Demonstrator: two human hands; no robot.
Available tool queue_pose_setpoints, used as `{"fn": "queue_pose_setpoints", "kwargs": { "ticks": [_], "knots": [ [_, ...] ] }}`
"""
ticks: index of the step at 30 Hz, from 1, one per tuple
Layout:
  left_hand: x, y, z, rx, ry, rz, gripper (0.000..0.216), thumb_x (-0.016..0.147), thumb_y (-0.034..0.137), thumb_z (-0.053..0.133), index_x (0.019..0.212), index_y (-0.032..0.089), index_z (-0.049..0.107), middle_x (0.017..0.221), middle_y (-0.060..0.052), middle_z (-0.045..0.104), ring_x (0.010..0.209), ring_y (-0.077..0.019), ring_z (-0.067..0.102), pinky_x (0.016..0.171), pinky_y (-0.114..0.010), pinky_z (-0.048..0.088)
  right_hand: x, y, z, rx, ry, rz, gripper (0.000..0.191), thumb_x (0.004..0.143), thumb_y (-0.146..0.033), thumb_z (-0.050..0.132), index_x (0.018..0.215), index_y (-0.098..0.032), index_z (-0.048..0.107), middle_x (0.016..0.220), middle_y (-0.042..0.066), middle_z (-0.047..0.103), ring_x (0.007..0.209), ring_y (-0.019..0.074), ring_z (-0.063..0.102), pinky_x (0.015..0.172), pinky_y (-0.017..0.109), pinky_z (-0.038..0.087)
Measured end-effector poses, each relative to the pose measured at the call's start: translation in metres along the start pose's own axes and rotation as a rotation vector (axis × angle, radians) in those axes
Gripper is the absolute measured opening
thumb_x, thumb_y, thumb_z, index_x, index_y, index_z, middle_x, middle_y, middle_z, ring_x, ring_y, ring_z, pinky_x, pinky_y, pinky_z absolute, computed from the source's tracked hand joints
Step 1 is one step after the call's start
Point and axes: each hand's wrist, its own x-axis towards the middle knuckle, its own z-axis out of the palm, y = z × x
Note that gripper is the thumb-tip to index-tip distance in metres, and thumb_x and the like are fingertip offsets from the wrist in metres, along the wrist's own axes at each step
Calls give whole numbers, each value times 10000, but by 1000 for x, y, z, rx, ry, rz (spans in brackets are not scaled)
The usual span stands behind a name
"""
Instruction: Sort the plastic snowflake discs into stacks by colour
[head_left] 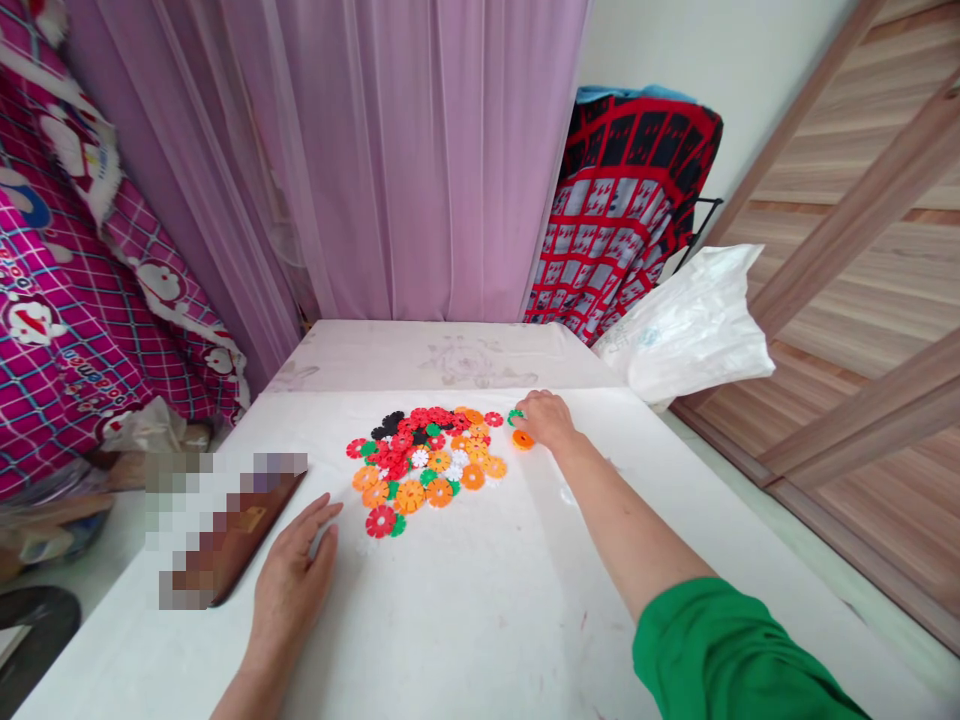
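Observation:
A pile of notched plastic snowflake discs in red, orange, green, white and black lies on the white table. My right hand is to the right of the pile, palm down, its fingers curled at a green disc. Just below those fingertips lies a separate orange disc. A lone red disc rests between the pile and this hand. My left hand hovers over or rests on the table left of the pile, fingers apart, holding nothing.
A dark, partly blurred-out flat object lies at the table's left side. Beyond the right edge stands a white plastic bag. A purple curtain hangs behind the table. Wooden doors stand at right.

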Motion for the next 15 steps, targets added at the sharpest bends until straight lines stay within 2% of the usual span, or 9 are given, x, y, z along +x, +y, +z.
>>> {"fn": "queue_pose_setpoints", "kwargs": {
  "ticks": [6,10,15],
  "knots": [
    [-1,2,-2,-13,-14,-9,386,816,472,464,1021,253,707,1243,-61,662,1122,-246,626,993,-408,483,5,-1,9,18,-48,0,317,879,-352,497,1028,-200,731,1152,124,640,1108,249,533,900,333,390],
    [-2,2,-2,-11,-3,-22,374,815,460,466,1016,258,709,1239,-56,664,1123,-245,625,997,-407,481,5,4,8,55,-59,18,343,900,-379,469,1121,-247,696,1199,93,637,1123,230,542,909,315,399],
    [-1,1,-2,-17,-14,-14,382,817,465,457,1019,257,705,1246,-63,659,1124,-257,625,978,-419,495,1,10,5,97,-38,110,415,940,-229,330,1209,-282,643,1232,63,644,1117,202,574,898,303,415]
  ]
}}
